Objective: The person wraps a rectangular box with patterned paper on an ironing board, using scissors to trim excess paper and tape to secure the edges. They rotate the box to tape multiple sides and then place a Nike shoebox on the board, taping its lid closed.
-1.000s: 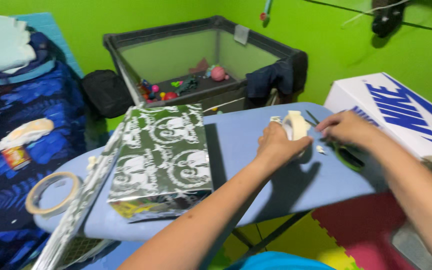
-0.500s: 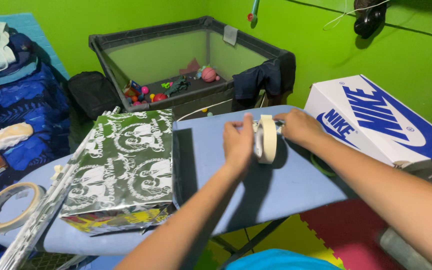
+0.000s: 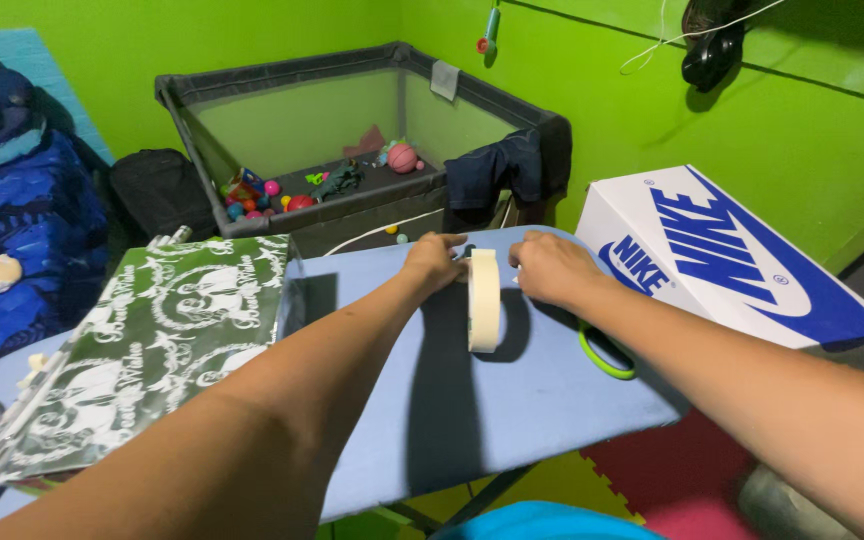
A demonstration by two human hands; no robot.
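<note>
A roll of cream masking tape (image 3: 483, 299) stands on edge near the middle of a blue padded counter (image 3: 512, 400), its flat faces turned left and right. It is held upright between both hands, which would let the loose end be found along the rim; that is a judgement, as no free end is visible.

Left hand (image 3: 434, 262): fingers curled against the far left side of the roll, touching it at the top. Closed loosely on the roll rather than clenched.

Right hand (image 3: 550, 268): fingers bent and bunched at the far right side of the roll, touching or just beside its upper rim. Whether the fingertips pinch a tape end cannot be told.

On the left of the counter lies a package wrapped in green patterned paper (image 3: 167, 345), well apart from the roll. A green ring-shaped handle (image 3: 604, 355) lies under the right forearm. A white and blue shoe box (image 3: 732, 265) sits at the right. A grey playpen (image 3: 352, 130) with toys stands beyond the counter.
</note>
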